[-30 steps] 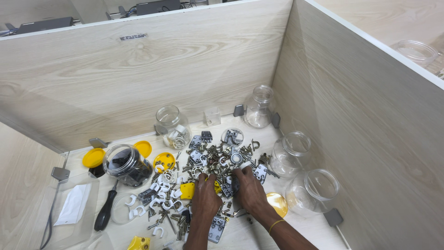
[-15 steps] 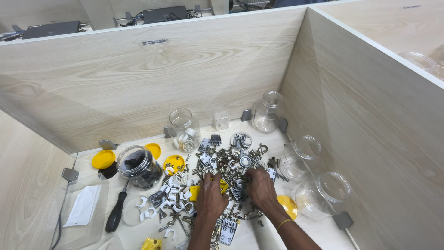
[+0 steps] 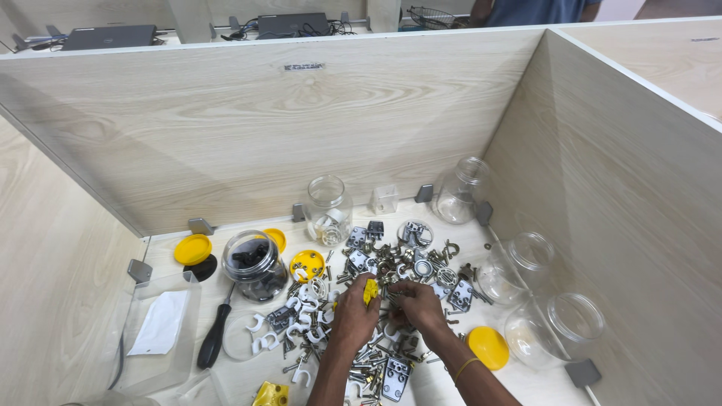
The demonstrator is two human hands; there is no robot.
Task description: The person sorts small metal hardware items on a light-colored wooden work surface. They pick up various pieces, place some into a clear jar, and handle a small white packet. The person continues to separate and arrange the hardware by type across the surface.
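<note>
Since a second ago both hands have stayed buried in the heap of mixed metal hardware (image 3: 398,278), shifting only slightly; the camera has tilted up, showing more partition wall. Sorting appears mid-course: most pieces are unsorted on the pale wooden surface (image 3: 451,376).

Left hand (image 3: 353,319): grip closed around a small yellow plastic piece (image 3: 370,291), which sticks out above the fingers. Right hand (image 3: 417,308): fingers curled down into the heap just right of the left grip; whether they pinch a piece, I cannot tell.

Heap: silver screws, hinges, hooks, brackets, with white plastic cable clips (image 3: 301,301) to the left of the left grip.

Beyond the grips: small clear jar (image 3: 329,210) holding a few pieces. Further left: jar with black parts (image 3: 254,263), yellow lid (image 3: 192,249), black-handled screwdriver (image 3: 214,338). Right of the right grip: yellow lid (image 3: 488,347), empty clear jars (image 3: 553,327).
</note>
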